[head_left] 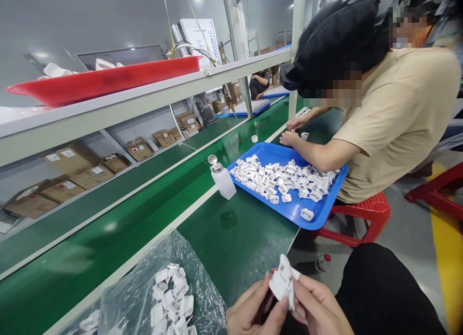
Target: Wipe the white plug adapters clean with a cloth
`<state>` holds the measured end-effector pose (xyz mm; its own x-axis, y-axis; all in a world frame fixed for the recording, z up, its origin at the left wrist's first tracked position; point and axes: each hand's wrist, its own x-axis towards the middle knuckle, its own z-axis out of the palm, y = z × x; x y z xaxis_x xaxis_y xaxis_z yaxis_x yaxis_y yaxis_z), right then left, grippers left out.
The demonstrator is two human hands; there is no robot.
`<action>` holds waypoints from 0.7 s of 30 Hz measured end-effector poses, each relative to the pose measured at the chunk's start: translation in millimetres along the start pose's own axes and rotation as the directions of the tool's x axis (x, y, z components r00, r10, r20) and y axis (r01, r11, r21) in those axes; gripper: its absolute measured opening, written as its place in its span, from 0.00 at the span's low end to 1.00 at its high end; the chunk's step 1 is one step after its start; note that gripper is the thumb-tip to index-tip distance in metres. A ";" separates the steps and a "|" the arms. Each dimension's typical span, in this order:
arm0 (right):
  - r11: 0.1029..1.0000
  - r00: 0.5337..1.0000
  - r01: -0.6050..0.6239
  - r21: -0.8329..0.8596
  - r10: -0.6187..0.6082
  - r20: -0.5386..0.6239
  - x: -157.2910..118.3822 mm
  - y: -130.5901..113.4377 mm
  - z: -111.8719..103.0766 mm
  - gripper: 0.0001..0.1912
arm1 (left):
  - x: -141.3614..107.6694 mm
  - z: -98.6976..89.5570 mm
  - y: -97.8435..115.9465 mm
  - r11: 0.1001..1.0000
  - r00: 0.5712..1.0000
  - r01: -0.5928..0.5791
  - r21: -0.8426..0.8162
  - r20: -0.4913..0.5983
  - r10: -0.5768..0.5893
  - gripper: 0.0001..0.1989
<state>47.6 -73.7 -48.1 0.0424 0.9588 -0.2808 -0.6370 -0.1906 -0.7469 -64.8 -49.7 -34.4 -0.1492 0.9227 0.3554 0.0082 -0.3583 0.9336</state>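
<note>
Hands met at the bottom edge of the view, over the wearer's lap and just off the near edge of the desk point(231, 238): the left hand point(253, 311) and the right hand point(318, 311) were together, both closed on one white plastic plug part point(283, 281), which stood upright between the fingertips with a metal pin showing on its side. What was being done to it could not be told.

As a judgement of progress, that single piece was in hand while a loose heap of like white parts point(171, 296) lay on a clear plastic bag point(144, 287) to the left of the held part, on the desk surface. Which of those were finished could not be read from the view.

Beyond the held part, farther along the desk, a blue tray point(318, 214) overhung the desk's outer edge and carried many more white pieces; a co-worker in a beige shirt point(398, 118) bent over its far end, both of that person's hands busy near a small part. A white dispenser bottle point(222, 178) stood just beside the tray's left corner.

Room to move looked fair: bare green desk lay between the bag and the tray, while the conveyor belt point(108, 219) ran beyond the white strip. Right of the held part was open floor, with a small red-capped bottle point(323, 262) and a red stool point(361, 214) past it.
</note>
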 end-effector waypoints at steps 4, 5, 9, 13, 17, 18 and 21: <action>0.925 0.996 0.087 -0.371 -0.093 0.002 5.7 -7.9 -6.7 0.28 | 5.1 -16.9 -23.4 0.940 0.977 -0.208 0.269 0.096 0.189 0.16; 0.844 0.988 0.117 -0.523 -0.154 -0.027 9.0 -12.9 -10.1 0.28 | 7.3 -21.6 -28.6 0.913 0.972 -0.231 0.337 0.116 0.203 0.17; 0.349 0.901 0.132 -0.928 -0.432 -0.034 25.7 -26.4 -20.6 0.23 | 17.1 -37.9 -41.4 0.802 0.974 -0.212 0.558 0.186 0.128 0.16; -0.074 0.799 0.335 -0.939 -0.507 0.325 34.4 -9.4 -15.2 0.20 | 25.2 -45.2 -42.0 0.703 0.972 -0.110 0.702 0.223 -0.071 0.18; -0.131 0.727 0.626 -0.769 -0.258 0.636 33.9 7.1 -7.9 0.26 | 30.0 -42.8 -35.5 0.698 0.939 -0.102 0.709 0.301 -0.168 0.16; -0.088 0.738 0.640 -0.764 -0.206 0.642 35.0 6.0 -6.4 0.25 | 30.4 -41.4 -34.1 0.706 0.936 -0.108 0.700 0.311 -0.165 0.17; 0.024 0.788 0.613 -0.790 -0.093 0.608 44.2 -6.9 0.7 0.24 | 30.3 -38.3 -34.3 0.727 0.944 -0.140 0.672 0.312 -0.106 0.19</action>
<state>53.3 -29.9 -55.0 -0.3754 0.9016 0.2151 0.6185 0.4165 -0.6663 -107.5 -14.8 -57.4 0.1669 0.9535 0.2510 0.6912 -0.2946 0.6599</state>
